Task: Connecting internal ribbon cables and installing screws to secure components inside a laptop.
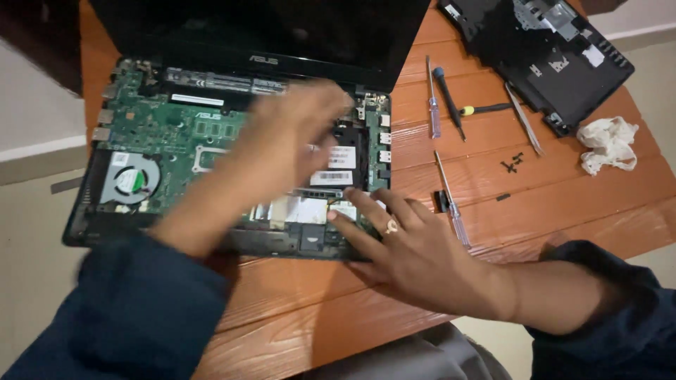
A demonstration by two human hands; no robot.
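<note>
- Nearest the camera, two dark blue sleeves (134,309) come in from the bottom corners, over the near edge of the orange plank table (563,197).
- The right hand (401,253), a ring on one finger, lies flat with its fingers spread; its fingertips press on the near right corner of the opened laptop (176,141). It grips nothing.
- The left hand (289,141) is blurred over the middle of the green board (183,123); its fingers look loosely curled, and I cannot tell whether it holds anything.
- The laptop sits at the table's left, its left side at or just past the table edge, its near edge well back from the person. A round fan (130,179) shows at its near left, and the dark screen (282,28) stands up behind.
- Open wood lies to the right of the laptop, partly taken by three screwdrivers: one (453,204) just beside the right hand, two (440,98) farther back.
- Tweezers (524,119), a few black screws (512,163) and a white crumpled cloth (607,144) lie farther right, near the table's right edge.
- A black cover (542,56) rests at the far right corner.
- Bare planks run between the laptop's near edge and the person.
</note>
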